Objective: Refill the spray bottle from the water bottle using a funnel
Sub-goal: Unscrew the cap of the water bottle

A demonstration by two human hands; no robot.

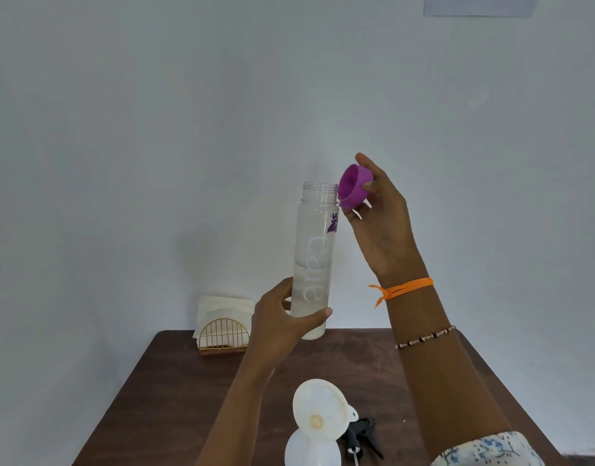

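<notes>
Cap's off: her right hand [380, 210] has its fingers pinched round the purple cap [354, 187], left hand [282, 317] wrapped around the half-full water bottle [314, 260], held up over the surface [175, 391]. I'd park the cap, then tip slowly into the funnel [321, 406] sitting in the spray bottle [309, 452] below.

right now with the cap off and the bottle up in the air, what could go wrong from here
The water bottle is open and gripped low by the left hand, so a fast tilt may send water past the funnel.
The funnel looks tilted in the spray bottle; a knock could tip it.
The right hand holds the purple cap, leaving no hand free to steady the funnel.
</notes>
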